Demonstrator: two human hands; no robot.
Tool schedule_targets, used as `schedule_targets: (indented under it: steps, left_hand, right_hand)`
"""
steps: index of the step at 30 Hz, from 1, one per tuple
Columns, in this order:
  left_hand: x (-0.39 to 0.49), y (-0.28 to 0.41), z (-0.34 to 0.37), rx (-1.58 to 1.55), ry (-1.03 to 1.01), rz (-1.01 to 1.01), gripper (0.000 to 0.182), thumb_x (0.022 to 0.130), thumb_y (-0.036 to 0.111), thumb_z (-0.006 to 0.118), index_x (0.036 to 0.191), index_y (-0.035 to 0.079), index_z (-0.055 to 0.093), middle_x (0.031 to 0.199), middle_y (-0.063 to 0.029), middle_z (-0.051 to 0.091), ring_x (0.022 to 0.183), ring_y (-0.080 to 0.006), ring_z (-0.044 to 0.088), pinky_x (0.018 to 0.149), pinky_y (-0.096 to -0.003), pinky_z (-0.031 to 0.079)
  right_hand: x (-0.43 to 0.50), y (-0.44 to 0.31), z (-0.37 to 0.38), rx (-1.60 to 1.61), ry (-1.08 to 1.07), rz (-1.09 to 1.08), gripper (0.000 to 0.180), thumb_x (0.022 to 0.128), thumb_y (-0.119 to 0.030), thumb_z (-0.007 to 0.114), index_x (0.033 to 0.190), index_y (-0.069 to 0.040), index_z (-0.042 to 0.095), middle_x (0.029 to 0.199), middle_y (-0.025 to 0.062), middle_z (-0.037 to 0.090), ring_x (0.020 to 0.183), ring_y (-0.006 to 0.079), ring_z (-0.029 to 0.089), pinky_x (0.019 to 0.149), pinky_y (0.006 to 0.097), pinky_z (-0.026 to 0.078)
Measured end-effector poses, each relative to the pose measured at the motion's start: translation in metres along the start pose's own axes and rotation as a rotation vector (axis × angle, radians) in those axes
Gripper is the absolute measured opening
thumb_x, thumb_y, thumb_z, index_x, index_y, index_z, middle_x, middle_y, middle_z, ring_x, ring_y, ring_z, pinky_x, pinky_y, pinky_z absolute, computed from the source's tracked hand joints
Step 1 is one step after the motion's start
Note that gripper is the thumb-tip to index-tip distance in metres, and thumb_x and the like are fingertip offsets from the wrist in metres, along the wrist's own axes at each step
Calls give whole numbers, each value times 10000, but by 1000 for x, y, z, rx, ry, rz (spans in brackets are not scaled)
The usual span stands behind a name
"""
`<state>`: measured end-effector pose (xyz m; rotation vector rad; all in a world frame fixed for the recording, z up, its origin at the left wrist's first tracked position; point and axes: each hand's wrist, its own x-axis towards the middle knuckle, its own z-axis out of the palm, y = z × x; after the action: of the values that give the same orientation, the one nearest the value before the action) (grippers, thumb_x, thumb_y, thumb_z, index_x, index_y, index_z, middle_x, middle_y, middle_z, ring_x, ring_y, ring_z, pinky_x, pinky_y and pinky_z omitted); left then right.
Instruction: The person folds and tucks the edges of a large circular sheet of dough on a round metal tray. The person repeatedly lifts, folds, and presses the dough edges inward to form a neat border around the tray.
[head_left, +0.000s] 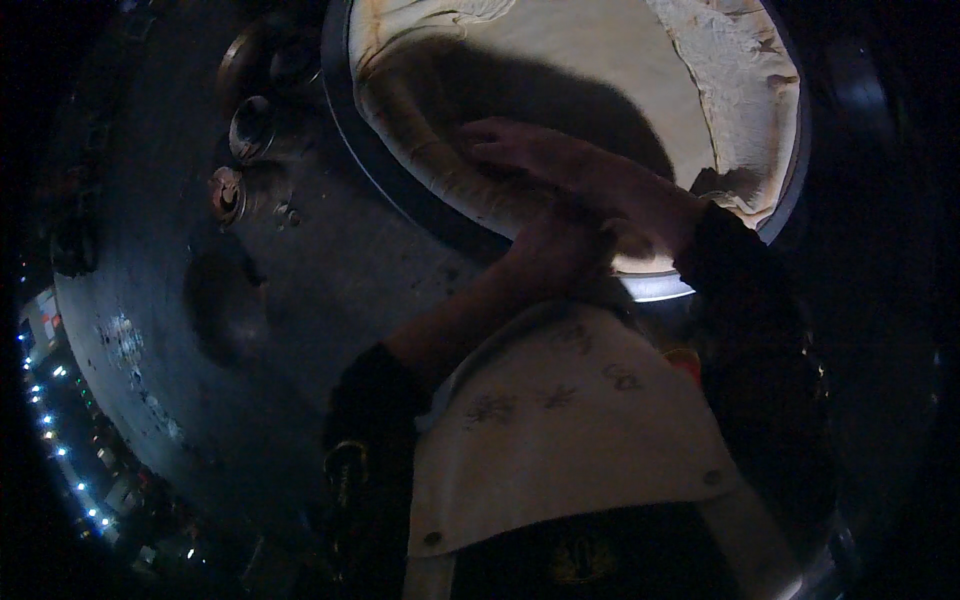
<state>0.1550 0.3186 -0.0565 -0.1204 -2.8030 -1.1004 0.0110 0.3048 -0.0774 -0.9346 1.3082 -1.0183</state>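
Note:
A large round vessel with a metal rim (382, 187) stands at the top, lined with a pale, wrinkled sheet (637, 45) that could be cloth or dough. Over its near side, in deep shadow, my right hand (555, 154) reaches leftward with fingers stretched out, low against the sheet; no object shows in it. My left hand (566, 236) comes up from the lower left to the near rim, just below the right wrist. Its fingers are dark and partly hidden, so its grip is unclear. A pale apron (570, 427) with dark markings covers my front.
Left of the vessel, small round metal items (251, 127) are on a dark, scuffed surface (322, 262). A dark rounded shape (225, 300) lies nearer. Small bright lights (60, 371) dot the far lower left. A small red-orange thing (686, 367) shows beside the apron.

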Motion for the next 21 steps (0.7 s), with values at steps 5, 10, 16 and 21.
schedule_targets:
  steps: [5, 10, 16, 21]
  left_hand:
    - [-2, -6, 5, -7, 20, 69, 300, 933, 234, 610, 1093, 18, 745, 1243, -244, 672, 1251, -415, 577, 1100, -530, 431]
    - [-4, -5, 4, -8, 70, 26, 315, 919, 247, 610, 1077, 13, 749, 1234, -245, 672, 1207, -430, 599, 1085, -520, 448]
    - [-2, -6, 1, -46, -176, -31, 354, 937, 260, 607, 1143, -4, 720, 1202, -264, 683, 1184, -439, 628, 1011, -526, 514]
    - [-3, -10, 8, -115, -1, -105, 322, 943, 251, 603, 1137, 17, 712, 1159, -240, 701, 1093, -416, 661, 934, -524, 541]
  right_hand:
    - [-18, 0, -17, 340, -202, 157, 590, 1077, -360, 563, 1572, -58, 452, 1548, 127, 512, 1432, 234, 455, 1216, 375, 343]
    - [-46, -6, -19, 209, -207, 261, 565, 1077, -287, 539, 1581, -53, 437, 1578, 148, 489, 1477, 262, 412, 1230, 397, 326]
    - [-49, 11, -11, 16, -272, 228, 600, 1064, -303, 555, 1590, -51, 415, 1563, 153, 508, 1474, 286, 418, 1233, 404, 326]
    - [-40, 8, -26, -773, -141, -254, 575, 1070, -255, 569, 1580, -44, 407, 1527, 143, 538, 1412, 274, 493, 1186, 390, 397]
